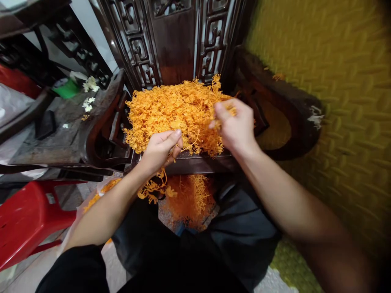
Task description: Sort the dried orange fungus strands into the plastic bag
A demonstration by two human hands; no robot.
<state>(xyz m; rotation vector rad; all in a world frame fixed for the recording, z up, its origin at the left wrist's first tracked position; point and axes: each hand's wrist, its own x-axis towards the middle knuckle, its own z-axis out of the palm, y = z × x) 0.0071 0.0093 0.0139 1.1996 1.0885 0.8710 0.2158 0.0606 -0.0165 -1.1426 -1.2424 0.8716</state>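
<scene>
A big heap of orange tufts (171,106), frilly and flower-like on thin stems, lies on the seat of a dark carved wooden chair. At the heap's front edge is my left hand (161,148), closed, thumb against fingers, on thin orange stems. Below it hangs a bunch of orange tufts (155,187). My right hand (235,122) is over the heap's right side, its fingers curled on orange tufts and slightly blurred. How many pieces it holds cannot be made out.
Between my knees is a pile of orange stems (192,199). A red plastic stool (27,219) stands at left. A second wooden chair (45,146) bears a green roll (65,87) and white flowers (88,101). The chair's curved armrest (293,101) and yellow textured matting (336,61) lie to the right.
</scene>
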